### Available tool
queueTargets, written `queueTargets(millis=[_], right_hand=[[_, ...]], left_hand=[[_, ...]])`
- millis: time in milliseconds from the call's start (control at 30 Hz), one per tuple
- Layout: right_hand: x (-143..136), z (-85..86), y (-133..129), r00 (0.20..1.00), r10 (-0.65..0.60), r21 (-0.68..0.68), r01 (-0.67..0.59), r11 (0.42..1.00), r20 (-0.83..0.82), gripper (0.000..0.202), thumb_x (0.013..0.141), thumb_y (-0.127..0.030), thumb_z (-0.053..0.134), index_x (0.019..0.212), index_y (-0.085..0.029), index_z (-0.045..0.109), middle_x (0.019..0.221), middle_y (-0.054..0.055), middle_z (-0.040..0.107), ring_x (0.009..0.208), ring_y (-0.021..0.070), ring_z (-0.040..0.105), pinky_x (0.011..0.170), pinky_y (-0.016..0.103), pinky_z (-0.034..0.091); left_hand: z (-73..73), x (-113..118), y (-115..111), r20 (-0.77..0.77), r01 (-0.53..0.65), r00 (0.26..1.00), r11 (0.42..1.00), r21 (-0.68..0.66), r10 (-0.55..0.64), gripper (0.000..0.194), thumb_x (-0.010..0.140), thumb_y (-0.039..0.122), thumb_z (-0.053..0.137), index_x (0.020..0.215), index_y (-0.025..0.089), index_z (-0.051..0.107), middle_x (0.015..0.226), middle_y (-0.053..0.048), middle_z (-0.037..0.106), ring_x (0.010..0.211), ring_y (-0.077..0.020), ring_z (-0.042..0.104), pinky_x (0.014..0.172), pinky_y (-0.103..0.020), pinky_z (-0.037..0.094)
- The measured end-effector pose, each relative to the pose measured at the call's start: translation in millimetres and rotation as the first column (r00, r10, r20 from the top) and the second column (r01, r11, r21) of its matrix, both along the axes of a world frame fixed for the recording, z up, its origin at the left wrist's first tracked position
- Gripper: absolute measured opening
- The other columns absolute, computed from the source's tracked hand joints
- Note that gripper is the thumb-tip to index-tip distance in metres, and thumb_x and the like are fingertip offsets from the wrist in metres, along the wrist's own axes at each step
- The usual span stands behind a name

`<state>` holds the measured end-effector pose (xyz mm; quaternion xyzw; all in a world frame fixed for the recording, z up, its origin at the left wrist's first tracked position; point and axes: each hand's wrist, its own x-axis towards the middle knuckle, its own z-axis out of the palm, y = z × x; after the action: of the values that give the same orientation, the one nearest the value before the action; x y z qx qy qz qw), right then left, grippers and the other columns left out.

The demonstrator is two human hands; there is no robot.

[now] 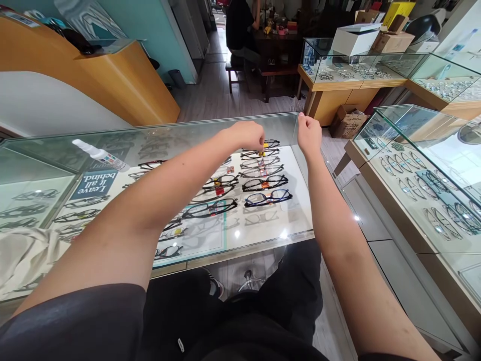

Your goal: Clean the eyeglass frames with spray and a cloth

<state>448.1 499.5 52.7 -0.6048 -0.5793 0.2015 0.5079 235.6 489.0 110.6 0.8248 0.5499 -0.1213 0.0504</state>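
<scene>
My left hand reaches over the far part of the glass display case, its fingers curled down by the back pairs of eyeglasses. Whatever those fingers hold, if anything, is hidden. At the case's far right corner, my right hand is closed, thumb up, close against the glass edge. Its grip is turned away from view. Below my left hand runs a column of eyeglasses with small coloured tags, down to a blue-and-black pair at the front. More eyeglasses lie to the left, partly behind my left forearm.
A white spray bottle lies on the left of the case, near a blue printed card. Pale cloth is bunched at the left edge. More display cases stand to the right. A person sits at a far table.
</scene>
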Motion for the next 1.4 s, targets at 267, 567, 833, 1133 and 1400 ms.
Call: queueTargets(millis=[267,567,833,1133,1400], right_hand=[[-1.5,9.2,-2.7,0.987,-0.149,-0.081,0.144,0.986,-0.063,0.060,0.109,-0.060,0.051,0.065,-0.028,0.024,0.063,-0.002,0.027,0.059,0.0169,0.029,0.060,0.034,0.033],[0.1,5.4,5.5,0.980,-0.150,0.023,0.154,0.988,-0.127,0.061,0.111,-0.066,0.040,0.066,-0.028,0.025,0.065,-0.002,0.022,0.058,0.0146,0.026,0.056,0.033,0.025],[2.6,2.7,-4.7,0.977,-0.178,0.035,0.183,0.982,-0.119,0.064,0.111,-0.047,0.054,0.060,-0.027,0.021,0.060,-0.006,0.018,0.058,0.0127,0.019,0.059,0.035,0.017],[-68.1,41.2,-51.1,0.835,0.299,0.103,-0.284,0.953,-0.462,0.068,0.102,-0.072,0.055,0.061,-0.030,0.020,0.057,-0.007,0.015,0.050,0.0109,0.017,0.052,0.033,0.016],[-184.5,37.6,-146.4,0.649,0.674,0.056,-0.705,0.707,-0.352,0.057,0.082,-0.076,0.079,0.094,-0.020,0.076,0.062,-0.007,0.039,0.058,0.0117,0.030,0.056,0.029,0.023]], left_hand=[[-9.4,-4.2,19.5,0.021,-0.059,0.998,0.996,0.067,0.058,0.041,0.087,0.041,0.073,0.121,0.022,0.085,0.120,-0.015,0.083,0.124,-0.0331,0.071,0.103,-0.037,0.054],[-23.4,-4.4,32.3,0.089,-0.125,0.989,0.991,0.036,0.122,0.032,0.087,0.035,0.071,0.112,0.026,0.089,0.119,-0.010,0.084,0.116,-0.0304,0.072,0.096,-0.034,0.056],[7.4,-49.7,-4.8,0.470,-0.195,0.877,0.969,0.154,0.102,0.020,0.081,0.037,0.078,0.092,0.026,0.090,0.094,-0.008,0.082,0.089,-0.0263,0.069,0.084,-0.037,0.051],[-10.5,-151.2,-132.0,0.973,-0.401,0.187,0.915,-0.047,0.132,0.037,0.082,0.057,0.084,0.092,0.022,0.085,0.097,-0.007,0.082,0.081,-0.0184,0.065,0.081,-0.033,0.053],[-42.3,-175.3,-170.8,0.979,-0.394,-0.162,0.901,-0.181,0.126,0.045,0.079,0.062,0.089,0.096,0.022,0.083,0.106,-0.008,0.084,0.095,-0.0196,0.072,0.087,-0.031,0.056]])
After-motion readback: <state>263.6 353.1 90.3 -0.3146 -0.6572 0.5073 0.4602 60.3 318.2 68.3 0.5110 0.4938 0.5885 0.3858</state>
